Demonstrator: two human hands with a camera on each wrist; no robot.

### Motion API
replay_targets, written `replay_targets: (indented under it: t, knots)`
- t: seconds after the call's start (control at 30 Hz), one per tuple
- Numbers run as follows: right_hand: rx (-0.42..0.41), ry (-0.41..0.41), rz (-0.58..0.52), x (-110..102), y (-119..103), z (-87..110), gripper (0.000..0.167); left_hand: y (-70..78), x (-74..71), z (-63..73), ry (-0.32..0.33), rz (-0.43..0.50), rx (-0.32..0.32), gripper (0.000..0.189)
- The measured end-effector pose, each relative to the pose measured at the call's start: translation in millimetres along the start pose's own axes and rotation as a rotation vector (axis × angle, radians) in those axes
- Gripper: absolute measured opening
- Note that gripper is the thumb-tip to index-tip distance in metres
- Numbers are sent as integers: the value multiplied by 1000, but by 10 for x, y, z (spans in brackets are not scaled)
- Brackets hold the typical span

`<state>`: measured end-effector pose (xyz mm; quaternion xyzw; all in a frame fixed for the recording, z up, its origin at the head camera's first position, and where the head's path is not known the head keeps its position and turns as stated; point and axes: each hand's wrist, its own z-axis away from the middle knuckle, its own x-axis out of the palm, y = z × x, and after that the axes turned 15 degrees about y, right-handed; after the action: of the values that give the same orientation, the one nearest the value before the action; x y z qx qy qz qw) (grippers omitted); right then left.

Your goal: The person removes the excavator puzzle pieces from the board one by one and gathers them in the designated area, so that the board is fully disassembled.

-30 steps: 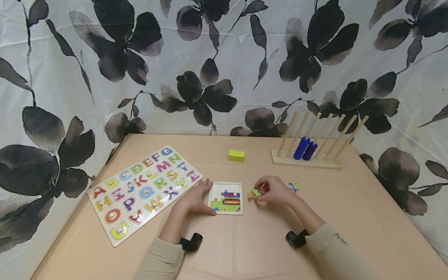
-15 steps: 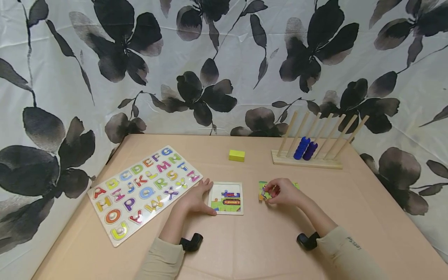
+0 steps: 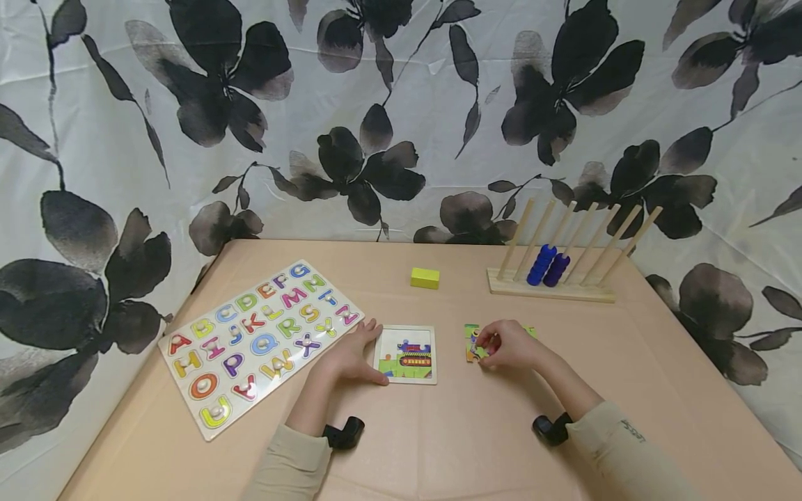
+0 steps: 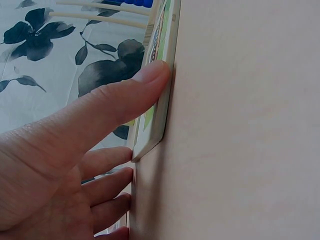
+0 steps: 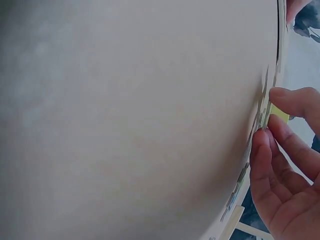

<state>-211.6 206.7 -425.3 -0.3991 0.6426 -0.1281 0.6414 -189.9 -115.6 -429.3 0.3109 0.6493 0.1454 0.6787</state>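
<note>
In the head view, a small white-framed jigsaw puzzle [image 3: 404, 355] lies mid-table, partly filled with green and vehicle-picture pieces. My left hand [image 3: 352, 356] rests at its left side. In the left wrist view, the straight thumb [image 4: 135, 90] lies on the frame's edge while the fingertips touch its side and the table. To the right of the frame, my right hand [image 3: 509, 346] pinches a puzzle piece [image 3: 480, 353] between thumb and fingers. Beside and partly under that hand are other colourful pieces [image 3: 470, 335]; one green bit [image 3: 532, 332] shows behind it.
An alphabet board [image 3: 260, 348] lies at the left, close to my left hand. A yellow block [image 3: 425, 279] sits farther back. At the back right stands a wooden peg rack [image 3: 551, 289] with blue and purple beads. A floral cloth [image 3: 351, 174] hangs behind the table.
My right hand has moved rightward, away from the frame, carrying the puzzle piece to the loose pieces; in the last half second it barely moved. My left hand stays on the frame.
</note>
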Motion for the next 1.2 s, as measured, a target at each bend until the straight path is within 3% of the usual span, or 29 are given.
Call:
replay_targets:
  t: [0.53, 1.2]
  knots:
    - [7, -7, -7, -23, 15, -6, 24, 16, -4, 3, 1, 14, -8, 99]
    - [24, 6, -70, 144, -246, -123, 28, 19, -6, 1, 2, -1, 1, 99]
